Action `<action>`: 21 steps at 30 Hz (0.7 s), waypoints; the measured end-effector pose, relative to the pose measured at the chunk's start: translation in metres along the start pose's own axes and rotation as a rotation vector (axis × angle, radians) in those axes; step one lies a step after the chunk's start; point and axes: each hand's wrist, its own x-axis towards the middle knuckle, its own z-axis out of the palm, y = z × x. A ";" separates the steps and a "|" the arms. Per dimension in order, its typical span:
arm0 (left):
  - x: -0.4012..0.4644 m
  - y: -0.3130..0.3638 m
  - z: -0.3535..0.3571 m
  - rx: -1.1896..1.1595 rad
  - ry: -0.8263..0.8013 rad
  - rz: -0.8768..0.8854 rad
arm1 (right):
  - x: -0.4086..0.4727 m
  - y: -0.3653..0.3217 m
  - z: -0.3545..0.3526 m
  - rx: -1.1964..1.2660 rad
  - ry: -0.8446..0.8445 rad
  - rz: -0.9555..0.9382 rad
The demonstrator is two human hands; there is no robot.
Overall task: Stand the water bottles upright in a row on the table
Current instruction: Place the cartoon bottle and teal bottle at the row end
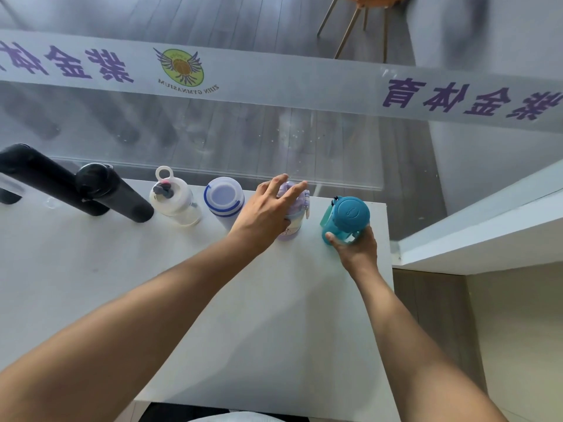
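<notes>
Several bottles stand upright in a row along the far edge of the white table. From the left: a tall black bottle, a second black bottle, a clear bottle with a white loop lid, a pale blue bottle with blue bands, a lilac bottle and a teal bottle at the right end. My left hand rests over the lilac bottle, thumb on its side, fingers spread across its lid. My right hand grips the teal bottle low on its near side.
A glass partition with a frosted band of purple lettering rises right behind the row. The table's right edge lies just past the teal bottle, with a white ledge beyond it. Chair legs show through the glass.
</notes>
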 end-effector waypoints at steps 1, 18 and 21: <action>-0.001 -0.001 0.000 0.006 -0.010 0.006 | -0.001 0.000 0.001 -0.006 0.003 0.004; -0.196 -0.043 -0.036 0.012 0.192 -0.150 | -0.153 -0.040 0.074 -0.246 0.003 -0.291; -0.235 -0.072 -0.048 0.013 0.221 -0.223 | -0.190 -0.069 0.108 -0.313 -0.006 -0.482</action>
